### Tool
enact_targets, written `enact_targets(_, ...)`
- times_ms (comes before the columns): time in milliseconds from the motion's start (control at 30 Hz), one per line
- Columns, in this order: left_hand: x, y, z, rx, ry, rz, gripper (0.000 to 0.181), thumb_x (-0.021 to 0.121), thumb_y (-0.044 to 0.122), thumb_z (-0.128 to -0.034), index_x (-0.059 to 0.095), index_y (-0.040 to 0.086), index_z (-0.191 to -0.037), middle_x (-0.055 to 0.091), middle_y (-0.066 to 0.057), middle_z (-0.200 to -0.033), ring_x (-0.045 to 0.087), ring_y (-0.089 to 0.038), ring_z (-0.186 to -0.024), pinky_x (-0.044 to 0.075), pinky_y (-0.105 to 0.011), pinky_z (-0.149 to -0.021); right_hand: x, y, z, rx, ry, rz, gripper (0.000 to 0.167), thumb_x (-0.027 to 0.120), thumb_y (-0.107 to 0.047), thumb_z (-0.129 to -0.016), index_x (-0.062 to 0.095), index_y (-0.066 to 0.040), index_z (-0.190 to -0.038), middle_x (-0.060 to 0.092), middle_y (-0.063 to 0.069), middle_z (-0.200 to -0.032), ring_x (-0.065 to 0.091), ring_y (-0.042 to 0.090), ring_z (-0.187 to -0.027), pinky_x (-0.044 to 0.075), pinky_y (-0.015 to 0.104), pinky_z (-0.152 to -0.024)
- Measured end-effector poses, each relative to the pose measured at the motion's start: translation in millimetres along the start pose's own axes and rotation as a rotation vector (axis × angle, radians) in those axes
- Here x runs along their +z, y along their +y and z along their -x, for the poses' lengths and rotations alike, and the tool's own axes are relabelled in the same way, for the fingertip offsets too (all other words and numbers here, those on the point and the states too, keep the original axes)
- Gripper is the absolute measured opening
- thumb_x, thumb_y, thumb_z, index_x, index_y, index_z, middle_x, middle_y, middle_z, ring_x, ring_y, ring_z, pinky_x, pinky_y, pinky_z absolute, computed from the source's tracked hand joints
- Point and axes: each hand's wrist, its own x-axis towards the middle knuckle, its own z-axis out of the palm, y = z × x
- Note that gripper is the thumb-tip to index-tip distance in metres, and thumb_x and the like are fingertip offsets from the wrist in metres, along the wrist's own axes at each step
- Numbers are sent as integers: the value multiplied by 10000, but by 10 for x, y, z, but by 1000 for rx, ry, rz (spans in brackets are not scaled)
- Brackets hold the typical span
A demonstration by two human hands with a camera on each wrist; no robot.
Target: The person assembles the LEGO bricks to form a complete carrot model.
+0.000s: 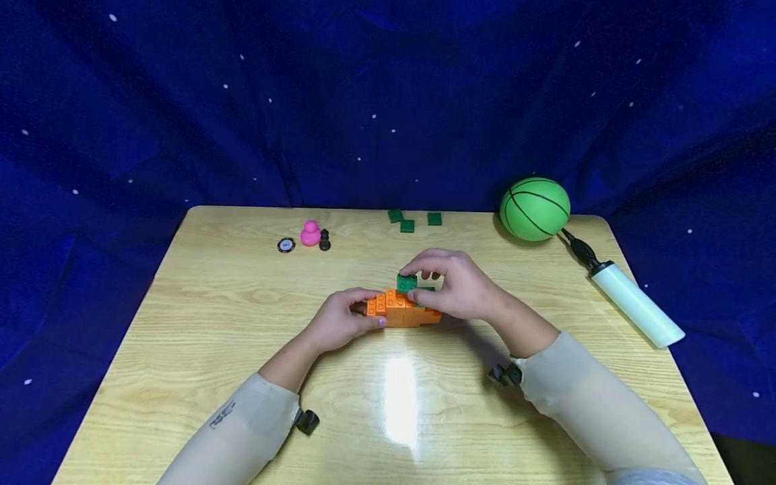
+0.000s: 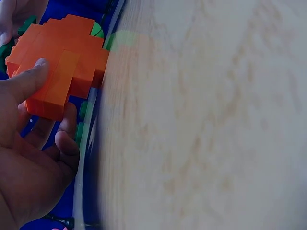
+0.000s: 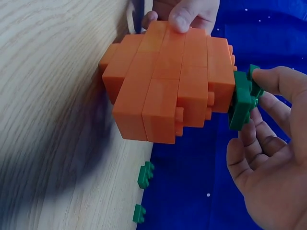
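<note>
An orange toy-brick build (image 1: 405, 316) with stepped sides is at the middle of the table in the head view. My left hand (image 1: 341, 322) grips its left end, the thumb (image 2: 29, 81) on the near face and the fingers on the other side. Green bricks (image 3: 242, 101) sit against the studded top of the build. At these, my right hand (image 1: 457, 286) pinches a small green brick (image 1: 407, 283) between thumb and forefinger. Whether that brick is pressed fully onto the ones below cannot be told. The right hand partly covers the build's right side.
Several loose green bricks (image 1: 407, 226) lie near the table's back edge. A pink figure (image 1: 310, 234), a black pawn-like piece (image 1: 325, 240) and a round chip (image 1: 286, 245) are at back left. On the right are a green ball (image 1: 535, 209) and a hand pump (image 1: 636, 303).
</note>
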Motion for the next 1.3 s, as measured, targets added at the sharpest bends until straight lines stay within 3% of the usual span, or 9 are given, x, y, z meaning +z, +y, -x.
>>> enact_targets(367, -1, -28, 5, 5, -8, -5, 477, 882, 245, -856, 728, 152, -1297, 714, -7, -1162, 692, -163, -966, 584, -339, -826, 49, -34, 31, -14, -53, 24, 296, 820, -155, -854, 781, -157, -1147, 725, -40, -1128, 617, 133, -912, 565, 391, -744)
enact_targets(600, 4, -37, 0, 15, -11, -2, 473, 880, 252, -857, 729, 151, -1294, 712, 3, -1157, 692, -158, -969, 583, -336, -831, 62, -48, 41, 7, -82, 50, 289, 811, -166, -860, 782, -176, -1147, 719, -40, -1149, 621, 146, -1023, 541, 352, -779)
enact_targets(933, 12, -40, 0, 14, -15, 5, 474, 879, 255, -859, 727, 146, -1295, 712, -10, -1152, 695, -163, -962, 585, -336, -825, 64, -56, 48, 12, -97, 56, 284, 831, -171, -845, 792, -167, -1126, 722, -43, -1140, 618, 161, -1069, 534, 397, -903)
enact_targets(1300, 0, -40, -5, 16, -7, 0, 473, 883, 264, -855, 732, 159, -1291, 712, 5, -1149, 692, -162, -964, 584, -343, -830, 97, -49, 56, 35, -69, 58, 284, 858, -173, -827, 810, -193, -1106, 712, -99, -1044, 576, 142, -1048, 502, 383, -874)
